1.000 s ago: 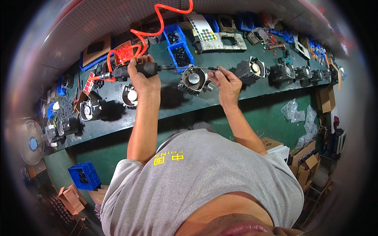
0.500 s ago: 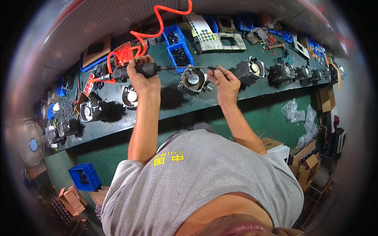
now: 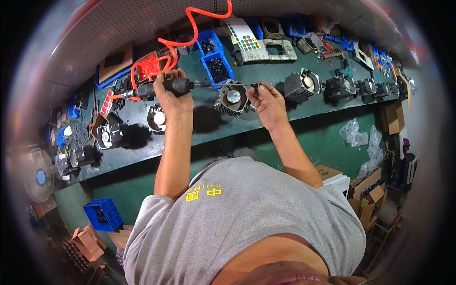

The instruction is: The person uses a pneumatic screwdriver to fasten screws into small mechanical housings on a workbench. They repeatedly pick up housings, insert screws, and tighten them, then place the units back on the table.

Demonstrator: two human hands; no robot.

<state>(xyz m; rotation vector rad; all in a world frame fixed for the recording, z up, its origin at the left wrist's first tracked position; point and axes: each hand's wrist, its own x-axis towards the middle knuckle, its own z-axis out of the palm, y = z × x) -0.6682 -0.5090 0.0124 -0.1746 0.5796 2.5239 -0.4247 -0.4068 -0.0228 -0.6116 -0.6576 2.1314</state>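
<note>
My left hand [image 3: 175, 97] is wrapped around a black air screwdriver [image 3: 151, 89], held level above the bench. Its long thin bit [image 3: 218, 85] points to the right. At the bit's tip, my right hand [image 3: 270, 107] pinches a small dark part [image 3: 255, 86], perhaps a screw; the fingers partly hide it. Below the bit stands a finned metal housing [image 3: 232, 99] with a round, shiny disc in its opening. Another housing [image 3: 156, 118] sits beside my left forearm, and a third [image 3: 303, 85] lies to the right of my right hand.
A coiled orange air hose [image 3: 194, 23] drops from above. Two blue bins [image 3: 218, 71] with small dark parts stand behind the housing. More housings [image 3: 339, 86] line the green bench [image 3: 199, 128] on both sides. At far left is a fan [image 3: 39, 175].
My right hand has shifted slightly left, and the fingers have curled in more at the bit's tip. The left hand and screwdriver have barely moved.
</note>
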